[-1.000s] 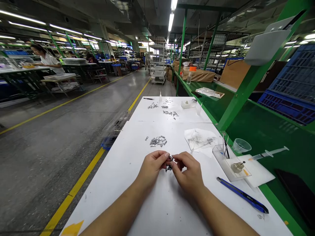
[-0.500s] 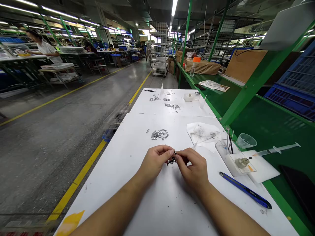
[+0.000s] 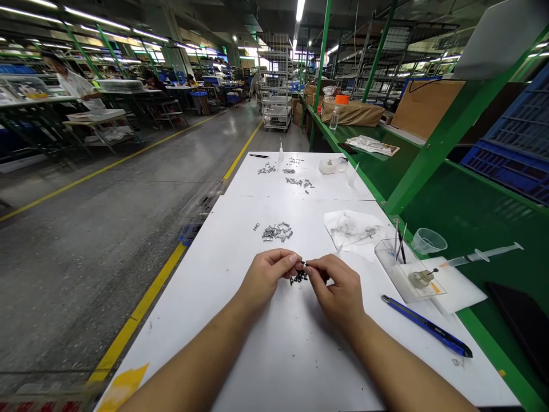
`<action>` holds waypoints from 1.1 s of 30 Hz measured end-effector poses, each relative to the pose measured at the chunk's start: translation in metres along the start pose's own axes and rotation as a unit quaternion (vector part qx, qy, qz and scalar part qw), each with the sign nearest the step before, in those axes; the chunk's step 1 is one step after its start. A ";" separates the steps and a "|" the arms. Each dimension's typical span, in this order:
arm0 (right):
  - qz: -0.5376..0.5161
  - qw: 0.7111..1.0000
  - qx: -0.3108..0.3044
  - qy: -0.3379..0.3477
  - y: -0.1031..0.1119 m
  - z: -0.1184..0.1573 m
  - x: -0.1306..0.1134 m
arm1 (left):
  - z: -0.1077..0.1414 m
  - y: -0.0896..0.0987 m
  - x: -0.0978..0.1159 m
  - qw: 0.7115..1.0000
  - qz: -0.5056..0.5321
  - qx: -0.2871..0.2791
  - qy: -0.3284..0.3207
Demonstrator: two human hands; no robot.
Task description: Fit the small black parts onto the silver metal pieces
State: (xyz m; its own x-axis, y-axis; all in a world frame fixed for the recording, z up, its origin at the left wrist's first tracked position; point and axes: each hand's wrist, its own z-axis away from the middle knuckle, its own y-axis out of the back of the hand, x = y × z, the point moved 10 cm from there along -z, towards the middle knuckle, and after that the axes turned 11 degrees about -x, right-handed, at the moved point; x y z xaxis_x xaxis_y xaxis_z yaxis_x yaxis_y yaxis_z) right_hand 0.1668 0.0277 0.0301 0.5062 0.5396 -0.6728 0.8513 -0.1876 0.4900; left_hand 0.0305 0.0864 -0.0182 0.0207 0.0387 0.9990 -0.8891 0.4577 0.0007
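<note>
My left hand point(image 3: 269, 276) and my right hand point(image 3: 338, 285) meet over the white table point(image 3: 206, 274), thumbs and forefingers pinched close together. Between the fingertips is a tiny dark part point(image 3: 304, 263), partly hidden; which hand bears it is hard to tell. Just below the fingertips lies a small heap of black parts point(image 3: 299, 277). Beyond my hands sits a pile of small silver metal pieces point(image 3: 277, 232), with a single piece point(image 3: 256, 226) lying to its left.
A blue utility knife point(image 3: 426, 326) lies right of my right hand. Behind it are a clear holder with tools point(image 3: 392, 263), a plastic cup point(image 3: 429, 241), a syringe point(image 3: 482, 255) and a stained white cloth point(image 3: 354, 232). A person in white point(image 3: 77, 83) is at the far left.
The fingertips have parted slightly, and more of the black heap shows beneath them. The whole view has shifted a little. The person at the far left has leaned differently.
</note>
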 end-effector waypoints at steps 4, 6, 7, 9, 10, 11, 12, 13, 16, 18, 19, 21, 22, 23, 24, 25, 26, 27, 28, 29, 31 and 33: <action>0.000 1.000 0.011 0.000 0.006 0.002 0.000 | 0.002 0.049 0.021 0.981 -0.159 0.107 -0.018; -0.002 1.000 0.019 -0.004 0.010 0.004 0.002 | 0.005 0.073 0.028 0.964 -0.224 0.143 -0.010; -0.003 1.000 0.024 -0.006 0.011 0.004 0.003 | 0.005 0.080 0.031 0.954 -0.259 0.147 -0.004; -0.006 0.999 0.033 -0.010 0.014 0.005 0.005 | 0.005 0.087 0.029 0.936 -0.328 0.131 0.012; -0.009 0.999 0.036 -0.012 0.015 0.005 0.005 | 0.004 0.086 0.026 0.928 -0.356 0.112 0.020; -0.011 0.999 0.039 -0.013 0.016 0.006 0.006 | 0.002 0.083 0.021 0.921 -0.379 0.090 0.028; -0.014 0.999 0.042 -0.013 0.018 0.006 0.006 | 0.001 0.079 0.016 0.914 -0.397 0.069 0.035; -0.016 0.999 0.045 -0.013 0.019 0.006 0.007 | -0.001 0.075 0.012 0.909 -0.412 0.051 0.040; -0.035 0.997 0.061 -0.009 0.024 0.008 0.007 | -0.004 0.064 0.004 0.895 -0.442 0.013 0.046; -0.061 0.994 0.087 -0.002 0.031 0.010 0.007 | -0.007 0.059 0.002 0.890 -0.454 0.001 0.047; -0.072 0.992 0.105 0.001 0.036 0.012 0.008 | -0.008 0.058 0.002 0.888 -0.458 -0.003 0.047; -0.086 0.986 0.146 0.001 0.047 0.016 0.008 | -0.010 0.056 0.001 0.884 -0.465 -0.008 0.049; -0.088 0.983 0.161 -0.002 0.052 0.017 0.009 | -0.011 0.056 0.000 0.882 -0.468 -0.009 0.050; -0.090 0.982 0.167 -0.008 0.056 0.017 0.010 | -0.012 0.056 -0.001 0.881 -0.471 -0.009 0.052; -0.092 0.983 0.161 -0.013 0.058 0.015 0.010 | -0.013 0.055 -0.001 0.879 -0.474 -0.008 0.053; -0.094 0.985 0.146 -0.017 0.059 0.013 0.009 | -0.013 0.055 -0.002 0.877 -0.478 -0.008 0.054; -0.095 0.987 0.125 -0.018 0.060 0.009 0.008 | -0.013 0.055 -0.003 0.874 -0.482 -0.007 0.054; -0.093 0.990 0.105 -0.016 0.061 0.006 0.007 | -0.014 0.054 -0.003 0.872 -0.487 -0.007 0.055; -0.088 0.992 0.088 -0.011 0.062 0.004 0.005 | -0.014 0.054 -0.004 0.869 -0.491 -0.007 0.055; -0.082 0.994 0.075 -0.004 0.063 0.003 0.004 | -0.014 0.053 -0.004 0.867 -0.496 -0.007 0.055; -0.072 0.996 0.060 0.001 0.064 0.004 0.006 | -0.014 0.052 -0.005 0.861 -0.505 -0.005 0.057; -0.077 0.995 0.060 -0.015 0.063 0.008 0.014 | -0.014 0.052 -0.007 0.856 -0.514 -0.001 0.060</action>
State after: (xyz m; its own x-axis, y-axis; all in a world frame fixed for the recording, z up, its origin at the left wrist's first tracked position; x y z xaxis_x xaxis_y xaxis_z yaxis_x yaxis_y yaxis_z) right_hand 0.2286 0.0172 0.0471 0.3709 0.5446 -0.7522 0.9285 -0.2023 0.3113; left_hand -0.0095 0.1222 -0.0253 0.8379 -0.2944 0.4597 -0.3728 0.3064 0.8758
